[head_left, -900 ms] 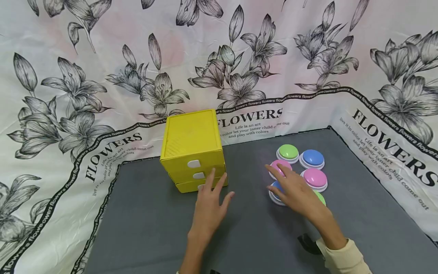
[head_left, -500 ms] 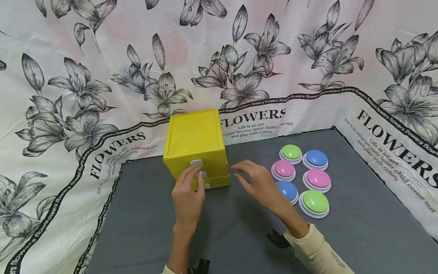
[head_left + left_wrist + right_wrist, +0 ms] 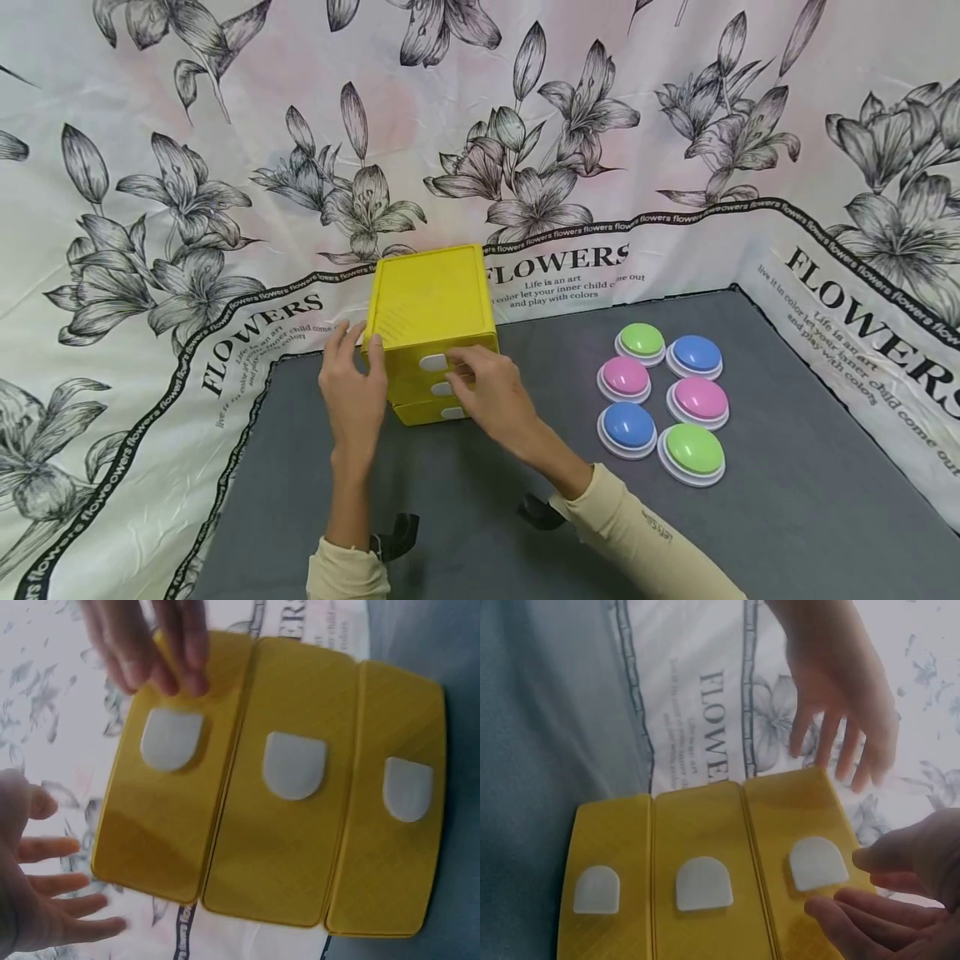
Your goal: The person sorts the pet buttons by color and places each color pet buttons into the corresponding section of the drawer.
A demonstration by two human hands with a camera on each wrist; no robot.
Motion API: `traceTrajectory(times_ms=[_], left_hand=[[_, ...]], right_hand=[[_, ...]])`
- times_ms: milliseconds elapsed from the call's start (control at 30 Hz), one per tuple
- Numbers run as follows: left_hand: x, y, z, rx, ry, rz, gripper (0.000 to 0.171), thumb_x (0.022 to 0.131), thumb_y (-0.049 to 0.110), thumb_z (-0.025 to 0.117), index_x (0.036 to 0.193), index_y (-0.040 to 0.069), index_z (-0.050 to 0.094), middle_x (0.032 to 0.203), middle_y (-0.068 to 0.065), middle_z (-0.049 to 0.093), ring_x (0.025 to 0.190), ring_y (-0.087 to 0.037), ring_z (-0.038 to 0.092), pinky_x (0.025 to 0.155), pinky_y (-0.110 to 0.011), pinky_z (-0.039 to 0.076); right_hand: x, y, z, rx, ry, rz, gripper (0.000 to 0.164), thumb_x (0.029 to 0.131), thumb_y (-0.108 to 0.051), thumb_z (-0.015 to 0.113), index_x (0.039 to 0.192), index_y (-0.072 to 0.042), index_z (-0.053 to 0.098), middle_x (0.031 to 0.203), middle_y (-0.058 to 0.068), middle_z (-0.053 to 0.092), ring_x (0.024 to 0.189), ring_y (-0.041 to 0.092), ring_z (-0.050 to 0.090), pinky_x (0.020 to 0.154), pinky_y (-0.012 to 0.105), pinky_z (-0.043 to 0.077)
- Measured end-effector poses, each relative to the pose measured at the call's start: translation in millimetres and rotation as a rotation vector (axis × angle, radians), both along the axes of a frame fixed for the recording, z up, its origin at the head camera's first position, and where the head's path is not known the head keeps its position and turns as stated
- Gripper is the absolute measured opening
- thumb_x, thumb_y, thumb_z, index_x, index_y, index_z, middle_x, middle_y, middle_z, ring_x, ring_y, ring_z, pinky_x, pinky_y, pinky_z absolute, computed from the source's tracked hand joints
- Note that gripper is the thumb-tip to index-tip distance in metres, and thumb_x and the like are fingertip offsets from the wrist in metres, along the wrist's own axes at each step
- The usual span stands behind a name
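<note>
A yellow box with three stacked drawers [image 3: 431,296] stands against the back cloth. Each drawer front bears a white rounded tab; the top tab [image 3: 172,739] is nearest my hands. My left hand [image 3: 354,404] is raised at the box's left front edge, its fingers spread and holding nothing; the left wrist view shows a gap between them and the box. My right hand [image 3: 501,398] reaches in front of the drawers. In the right wrist view its thumb and fingers [image 3: 877,915] are parted right beside the top tab. All three drawers look pushed in.
To the right on the dark grey tabletop [image 3: 540,517] sit several round push buttons in two columns, among them a pink one [image 3: 625,377] and a green one [image 3: 693,450]. Flower-printed cloth [image 3: 300,208] rises behind the table and at its sides.
My right hand has moved left, away from over the buttons, to the drawer fronts. My left hand has shifted left from the drawer tabs to the box's left edge.
</note>
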State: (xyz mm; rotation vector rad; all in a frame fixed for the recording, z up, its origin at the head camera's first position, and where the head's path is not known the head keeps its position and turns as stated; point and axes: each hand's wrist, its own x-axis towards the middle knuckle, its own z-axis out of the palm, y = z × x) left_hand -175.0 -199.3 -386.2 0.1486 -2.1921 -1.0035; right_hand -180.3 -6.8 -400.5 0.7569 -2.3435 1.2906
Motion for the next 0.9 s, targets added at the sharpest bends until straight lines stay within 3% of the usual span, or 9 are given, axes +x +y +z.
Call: traceTrajectory(times_ms=[133,200,300,367,533,700,800,900], left_hand=[[-7.6,-18,3.6,0.052,-0.234,-0.033,0.05,0.112,0.033,0.049,0.153,0.005,0.054,0.16,-0.022,0.048,0.151,-0.044,0.043,0.122,-0.063,0.039],[-10.4,-25,4.7,0.057,-0.345,-0.044,0.055,0.112,0.04,0.044,0.158,0.01,0.047,0.157,-0.023,0.052,0.144,-0.044,0.051,0.117,-0.062,0.045],[-13.7,-30,6.3,0.06,-0.443,-0.058,0.06,0.112,0.049,0.04,0.16,0.013,0.043,0.148,-0.024,0.061,0.13,-0.044,0.063,0.105,-0.059,0.054],[-15.5,-32,6.9,0.062,-0.472,-0.072,0.06,0.111,0.051,0.041,0.159,0.014,0.045,0.141,-0.024,0.065,0.122,-0.043,0.068,0.1,-0.057,0.057],[-19.1,-35,8.2,0.108,-0.487,-0.084,0.053,0.11,0.045,0.048,0.155,0.017,0.051,0.143,-0.018,0.066,0.124,-0.038,0.068,0.097,-0.051,0.059],[-22.9,-40,12.0,0.347,-0.523,-0.142,0.051,0.105,0.043,0.058,0.152,0.021,0.055,0.148,-0.012,0.064,0.122,-0.03,0.068,0.084,-0.028,0.062],[-25.4,-42,14.1,0.491,-0.537,-0.19,0.053,0.103,0.039,0.064,0.151,0.018,0.056,0.152,-0.012,0.06,0.128,-0.03,0.065,0.087,-0.027,0.064],[-27.9,-44,16.0,0.566,-0.548,-0.202,0.053,0.101,0.036,0.068,0.149,0.015,0.059,0.152,-0.013,0.059,0.127,-0.028,0.066,0.088,-0.03,0.064]], right_hand=[[-0.9,-9,-1.9,0.065,0.008,-0.047,0.026,0.095,-0.005,0.076,0.121,-0.003,0.076,0.108,0.012,0.078,0.095,0.023,0.077,0.078,0.033,0.065],[-0.8,-12,-2.4,0.099,0.017,-0.064,0.026,0.095,-0.007,0.076,0.121,-0.005,0.076,0.106,0.011,0.078,0.093,0.021,0.076,0.076,0.033,0.064],[-1.1,-14,-2.6,0.128,0.023,-0.071,0.027,0.095,-0.008,0.077,0.122,-0.005,0.076,0.104,0.01,0.077,0.093,0.021,0.076,0.075,0.032,0.063],[-1.5,-15,-2.5,0.13,0.023,-0.069,0.027,0.095,-0.008,0.077,0.122,-0.005,0.076,0.105,0.01,0.077,0.094,0.021,0.076,0.075,0.031,0.064],[-2.9,-17,-0.5,0.125,0.017,-0.051,0.027,0.095,-0.008,0.077,0.122,-0.005,0.075,0.106,0.012,0.077,0.095,0.022,0.077,0.076,0.031,0.065],[-5.1,-19,1.0,0.147,0.006,-0.046,0.026,0.096,-0.01,0.076,0.122,-0.005,0.076,0.106,0.012,0.075,0.092,0.022,0.076,0.075,0.032,0.064],[-6.5,-20,1.4,0.155,-0.002,-0.051,0.025,0.096,-0.01,0.076,0.121,-0.005,0.076,0.104,0.012,0.075,0.089,0.022,0.074,0.073,0.032,0.062],[-7.3,-20,1.9,0.149,-0.006,-0.052,0.02,0.097,-0.009,0.074,0.117,-0.004,0.077,0.102,0.011,0.076,0.086,0.02,0.074,0.071,0.029,0.061]])
